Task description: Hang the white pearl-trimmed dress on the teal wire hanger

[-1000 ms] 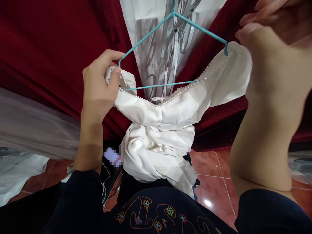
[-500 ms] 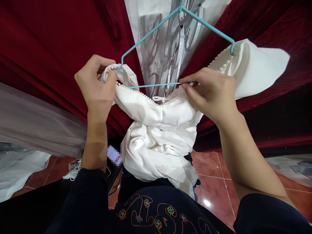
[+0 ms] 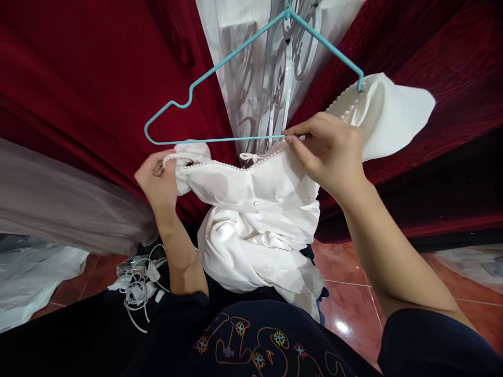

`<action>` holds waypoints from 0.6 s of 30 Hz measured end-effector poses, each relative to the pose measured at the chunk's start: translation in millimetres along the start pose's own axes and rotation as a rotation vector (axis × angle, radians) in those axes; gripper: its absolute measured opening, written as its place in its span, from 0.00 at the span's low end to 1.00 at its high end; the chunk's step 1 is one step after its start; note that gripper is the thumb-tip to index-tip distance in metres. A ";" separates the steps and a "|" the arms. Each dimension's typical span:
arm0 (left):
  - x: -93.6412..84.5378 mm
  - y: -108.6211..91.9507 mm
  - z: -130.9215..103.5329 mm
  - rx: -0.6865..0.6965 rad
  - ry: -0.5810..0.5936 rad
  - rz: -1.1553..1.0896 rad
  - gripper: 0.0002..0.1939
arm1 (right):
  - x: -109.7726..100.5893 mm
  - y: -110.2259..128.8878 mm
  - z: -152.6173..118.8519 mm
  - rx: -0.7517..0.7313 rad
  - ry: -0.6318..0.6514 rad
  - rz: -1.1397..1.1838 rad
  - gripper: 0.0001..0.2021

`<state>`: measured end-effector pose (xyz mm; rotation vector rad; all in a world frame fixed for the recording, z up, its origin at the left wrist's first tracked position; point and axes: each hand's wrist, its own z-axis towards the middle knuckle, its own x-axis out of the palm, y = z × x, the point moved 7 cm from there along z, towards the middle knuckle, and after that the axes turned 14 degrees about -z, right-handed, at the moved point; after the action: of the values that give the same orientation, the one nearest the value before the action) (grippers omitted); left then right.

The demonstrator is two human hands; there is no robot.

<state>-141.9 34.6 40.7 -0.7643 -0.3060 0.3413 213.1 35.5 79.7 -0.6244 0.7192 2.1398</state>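
1. Red curtains [image 3: 98, 68] hang behind, over a tiled floor [image 3: 346, 264].
2. White cables [image 3: 137, 296] lie tangled at lower left.
3. Left hand [image 3: 157, 178]: fingers closed on the beaded strap of the white dress [image 3: 236, 183], whose skirt is bunched on the lap.
4. Right hand [image 3: 328, 149]: fingertips pinching the teal hanger's [image 3: 236, 52] bottom bar by the neckline; the far sleeve hangs on its right shoulder.

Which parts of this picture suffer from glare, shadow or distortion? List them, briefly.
Head view: a bright glare spot on the red floor tiles; head view: soft grey shadows across the bodice of the white dress; head view: the black surface at lower left loses nearly all detail; head view: the pale material near the right edge looks stretched and smeared.
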 end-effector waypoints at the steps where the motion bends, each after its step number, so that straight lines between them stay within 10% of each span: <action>1: 10.0 -5.4 -10.2 0.038 0.100 0.017 0.14 | 0.1 -0.7 0.0 0.004 -0.004 -0.005 0.08; 6: 58.3 -57.1 -31.4 0.386 0.304 -0.074 0.10 | -1.7 -1.4 -1.7 0.014 -0.034 -0.048 0.09; 11: 92.8 -54.6 -21.9 0.277 0.396 -0.058 0.12 | -1.7 5.3 -6.1 0.023 -0.078 -0.074 0.08; 18: 91.3 -47.0 -26.7 0.218 0.400 0.044 0.10 | -43.9 -13.7 -3.9 0.012 -0.603 -0.151 0.12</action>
<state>-40.3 23.7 69.4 -0.6086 0.1241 0.2510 250.1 17.6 100.8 -0.0069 0.3366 2.0236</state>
